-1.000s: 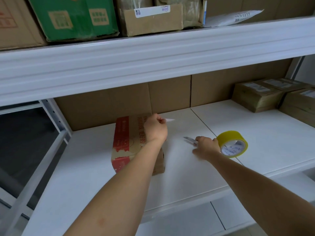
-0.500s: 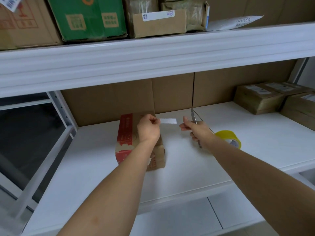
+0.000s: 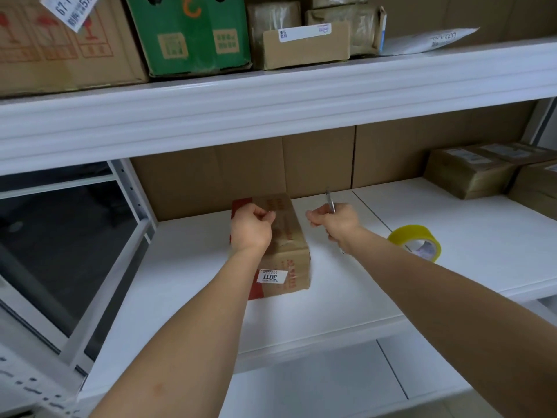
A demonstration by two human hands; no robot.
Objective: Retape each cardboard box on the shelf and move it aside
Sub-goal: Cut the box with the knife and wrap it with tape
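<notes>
A small cardboard box (image 3: 294,236) with red print and a white "3011" label stands on the white shelf (image 3: 187,267), left of centre. My left hand (image 3: 251,226) rests on its top, thumb and fingers curled together; the white strip seen earlier does not show. My right hand (image 3: 334,221) hovers just right of the box and grips a slim metal tool (image 3: 330,200) that points up. A yellow roll of tape (image 3: 417,242) lies on the shelf to the right of that hand.
Several taped brown boxes (image 3: 470,173) sit at the shelf's far right. The upper shelf (image 3: 271,95) overhangs and carries a green box (image 3: 190,34) and brown cartons. A white upright post (image 3: 132,191) bounds the left side.
My right hand left the tape roll, picked the slim tool up off the shelf and came up beside my left hand. The white strip at my left fingers is out of sight now.
</notes>
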